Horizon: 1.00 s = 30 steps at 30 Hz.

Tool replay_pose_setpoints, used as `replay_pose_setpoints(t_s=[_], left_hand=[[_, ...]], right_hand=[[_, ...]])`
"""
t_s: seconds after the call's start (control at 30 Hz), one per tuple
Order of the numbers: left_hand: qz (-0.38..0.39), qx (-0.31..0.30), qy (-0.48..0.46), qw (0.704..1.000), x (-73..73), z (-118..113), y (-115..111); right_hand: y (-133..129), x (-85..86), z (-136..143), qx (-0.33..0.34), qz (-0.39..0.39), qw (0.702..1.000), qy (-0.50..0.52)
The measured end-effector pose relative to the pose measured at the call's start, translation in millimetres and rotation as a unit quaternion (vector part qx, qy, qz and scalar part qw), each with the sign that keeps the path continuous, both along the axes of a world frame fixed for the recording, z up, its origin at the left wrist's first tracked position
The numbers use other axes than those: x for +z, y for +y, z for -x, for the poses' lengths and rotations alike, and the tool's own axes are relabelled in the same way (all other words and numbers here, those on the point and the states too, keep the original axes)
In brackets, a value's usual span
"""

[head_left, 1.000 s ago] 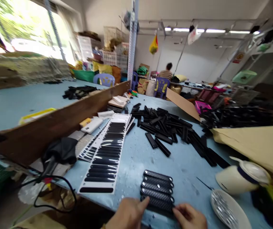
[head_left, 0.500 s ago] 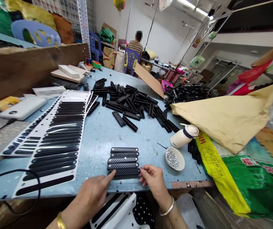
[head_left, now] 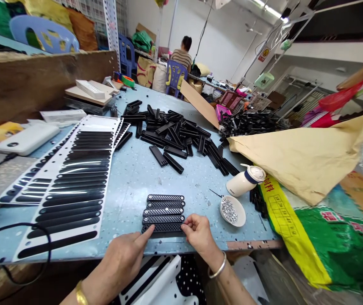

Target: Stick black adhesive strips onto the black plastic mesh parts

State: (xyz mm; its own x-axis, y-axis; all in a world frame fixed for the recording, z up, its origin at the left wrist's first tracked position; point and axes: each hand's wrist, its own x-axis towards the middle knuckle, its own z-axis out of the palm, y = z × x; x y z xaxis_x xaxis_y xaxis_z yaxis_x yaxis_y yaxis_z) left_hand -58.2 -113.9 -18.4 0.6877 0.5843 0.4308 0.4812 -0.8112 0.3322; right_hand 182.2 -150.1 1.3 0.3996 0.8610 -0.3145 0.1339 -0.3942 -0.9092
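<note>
Several black textured bars lie side by side at the table's near edge, some with small silver round pieces at their ends. The index finger of my left hand is stretched onto the left part of the nearest bar, the other fingers curled in. At that bar's right end, the thumb and fingertips of my right hand are pinched together; whatever is between them is hidden. To the right of my right hand stands a white bowl of small silver pieces.
A heap of black bars spreads over the table's middle. White sheets of black strips lie at left. A cream flask stands behind the bowl, beside a green-yellow sack. A person sits far back.
My right hand has shifted slightly up and left, its fingertips closer against the nearest bar's right end. My left index finger stays on the same bar. The view has tilted a little.
</note>
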Motion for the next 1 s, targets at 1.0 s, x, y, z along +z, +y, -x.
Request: replay_pose_setpoints(t_s=[1.0], left_hand=[[0.044, 0.019, -0.039, 0.998, 17.2, 9.2, 10.0]], right_hand=[[22.8, 20.2, 11.7, 0.198, -0.206, 0.885, -0.366]])
